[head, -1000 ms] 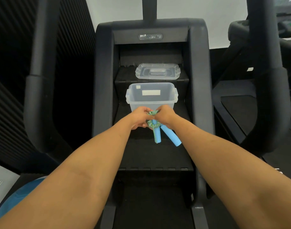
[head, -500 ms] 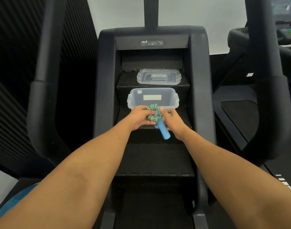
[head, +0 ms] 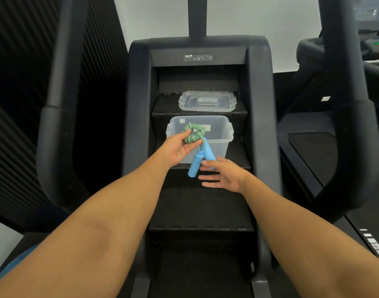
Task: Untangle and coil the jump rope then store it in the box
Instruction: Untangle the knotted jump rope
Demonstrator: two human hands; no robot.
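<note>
On the black steps (head: 201, 203) of a stair machine a clear box (head: 224, 147) is set, with its lid (head: 207, 101) laid one step farther. The coiled jump rope (head: 194, 133) is gripped by the left hand (head: 178, 148) at the box's near side, blue handles (head: 196, 163) hanging. The right hand (head: 224, 176) is held open, empty, fingers straight, beside the handle tips.

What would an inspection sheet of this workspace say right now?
Surface: black stair-machine steps; clear plastic box on one, clear lid on the step above.
Job's things: coiled green-blue jump rope, blue foam handles hanging; box open, lid off.
Clutter: blue rounded object, lower left corner.
Grippers: left hand grips the coil before the box; right hand open by the handles.
Cables: nothing seen.
Surroundings: black handrails, treadmill on the right, pale wall.
</note>
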